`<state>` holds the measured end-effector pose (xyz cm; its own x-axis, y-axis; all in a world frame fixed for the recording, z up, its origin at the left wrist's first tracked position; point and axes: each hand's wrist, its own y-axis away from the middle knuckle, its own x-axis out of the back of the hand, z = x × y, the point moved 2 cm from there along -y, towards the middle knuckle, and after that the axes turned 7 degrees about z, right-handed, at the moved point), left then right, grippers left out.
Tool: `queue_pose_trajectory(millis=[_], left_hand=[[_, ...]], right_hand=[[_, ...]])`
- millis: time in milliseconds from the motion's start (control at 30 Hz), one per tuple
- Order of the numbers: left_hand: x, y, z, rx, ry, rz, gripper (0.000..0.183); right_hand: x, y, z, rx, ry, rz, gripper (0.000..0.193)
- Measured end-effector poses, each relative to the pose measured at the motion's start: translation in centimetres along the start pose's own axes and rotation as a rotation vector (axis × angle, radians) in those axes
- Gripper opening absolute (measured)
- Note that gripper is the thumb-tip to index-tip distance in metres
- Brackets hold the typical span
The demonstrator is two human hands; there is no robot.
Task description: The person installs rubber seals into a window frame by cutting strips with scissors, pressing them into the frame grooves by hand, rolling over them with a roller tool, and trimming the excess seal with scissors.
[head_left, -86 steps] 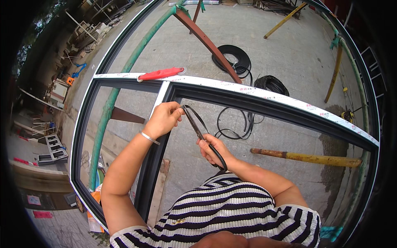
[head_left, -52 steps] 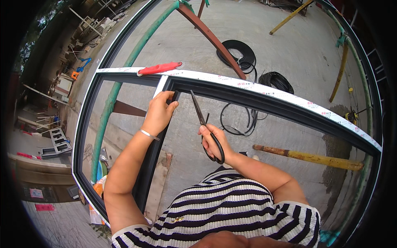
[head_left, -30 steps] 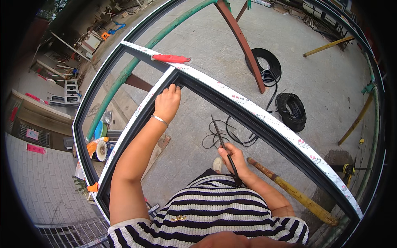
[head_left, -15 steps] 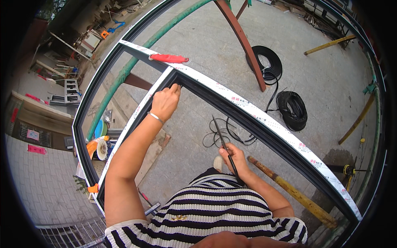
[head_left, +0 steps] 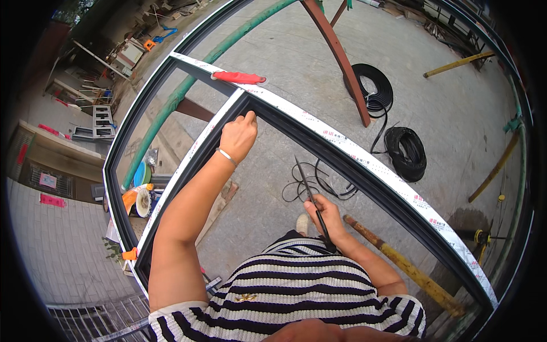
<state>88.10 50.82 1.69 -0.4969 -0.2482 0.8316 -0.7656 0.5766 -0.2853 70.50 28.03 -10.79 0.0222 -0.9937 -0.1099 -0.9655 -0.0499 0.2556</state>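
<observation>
At the inner corner of the large window frame (head_left: 342,149), which is white-filmed with black inner channels, my left hand (head_left: 239,135) is closed, knuckles up. Its fingertips press at the black channel; what they pinch, if anything, is hidden. My right hand (head_left: 327,219) is wrapped round a long, thin, dark tool (head_left: 305,179) with a pointed blade and a black handle. It holds the tool inside the frame opening, in front of my body, with the point tilted away from me. A red, flat thing (head_left: 239,77) with a ring at one end lies on the frame's crossbar, beyond my left hand.
Black strip coils (head_left: 373,85) and a second black bundle (head_left: 405,153) lie on the paved floor, with a loose loop of strip (head_left: 312,181) below the opening. A brown post (head_left: 342,62), a green pole (head_left: 156,125) and a rusty yellow pipe (head_left: 404,265) stand around the frame.
The view has shifted slightly, so the frame and floor things sit a little further right. My left hand stays at the corner, and my right hand keeps hold of the dark tool.
</observation>
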Motion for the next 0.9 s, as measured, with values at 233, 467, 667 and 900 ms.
queue_pose_trajectory(millis=[233, 467, 667, 900], left_hand=[[1.9, 2.8, 0.6, 0.241, 0.035, 0.046, 0.030], [0.8, 3.0, 1.0, 0.250, 0.013, 0.109, 0.021], [0.5, 3.3, 0.5, 0.155, 0.037, 0.101, 0.023], [0.7, 2.6, 0.8, 0.192, 0.091, -0.036, 0.040]], right_hand=[[0.4, 0.4, 0.0, 0.021, 0.073, -0.042, 0.026], [1.2, 0.4, 0.9, 0.003, 0.081, -0.036, 0.026], [1.1, -0.1, 1.1, 0.006, 0.088, -0.044, 0.025], [0.9, -0.5, 0.6, -0.030, 0.087, -0.075, 0.028]])
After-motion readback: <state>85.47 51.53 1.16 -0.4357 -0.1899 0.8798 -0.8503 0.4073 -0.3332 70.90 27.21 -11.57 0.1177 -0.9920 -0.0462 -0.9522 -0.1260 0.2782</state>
